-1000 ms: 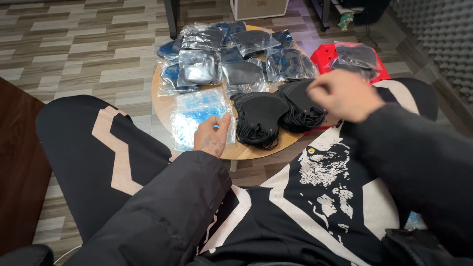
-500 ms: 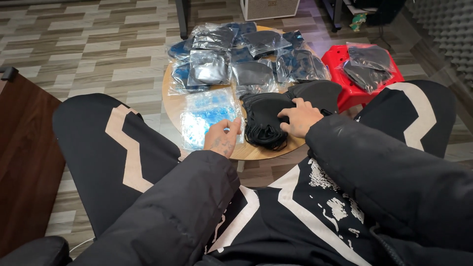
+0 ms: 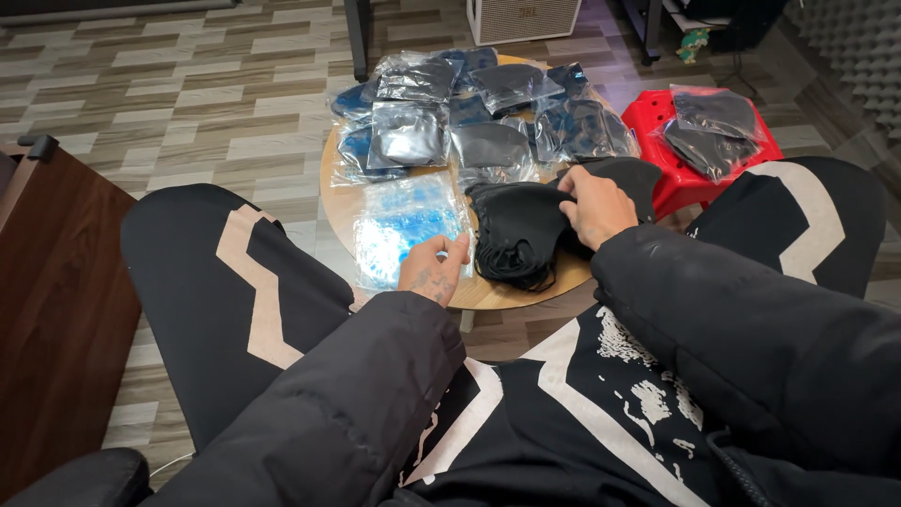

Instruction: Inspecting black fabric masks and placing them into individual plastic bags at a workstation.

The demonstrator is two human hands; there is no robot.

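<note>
At nine o'clock from me stands a dark brown wooden cabinet (image 3: 52, 310). Over my knees is a small round wooden table (image 3: 488, 293). My left hand (image 3: 434, 270) rests at its six o'clock edge, fingers lightly bent, the fingertips touching a stack of clear plastic bags (image 3: 405, 230) with blue print; it pinches nothing that I can see. Just beside it, at three o'clock, lies the pile of black masks (image 3: 516, 235). My right hand (image 3: 593, 205) is closed on the top mask of this pile. At twelve o'clock lie bagged masks (image 3: 469, 117). At two o'clock a red stool (image 3: 657, 117) carries more bags.
</note>
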